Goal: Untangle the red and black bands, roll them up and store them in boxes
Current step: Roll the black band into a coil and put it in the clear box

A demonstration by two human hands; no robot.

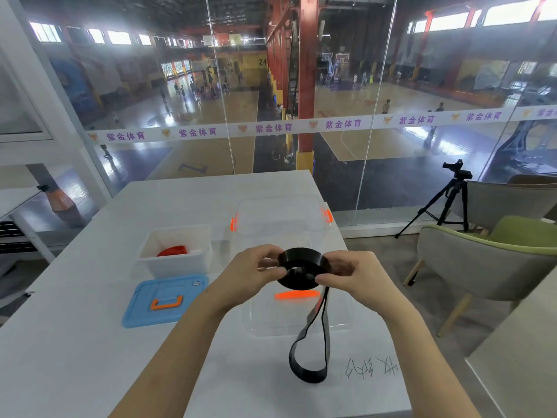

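The white counter (75, 342) carries a clear box (280, 218) with orange latches at the far side. Nearer lies what seems to be its clear lid (297, 321), though the view is hazy. A white box (177, 267) stands to the left, with a blue lid (141, 309) in front of it. Above the clear lid, the left hand (247, 273) and right hand (358, 276) both pinch the black band (301, 260), partly rolled, its loose loop hanging down to the counter. The red band (174, 251) lies in the white box.
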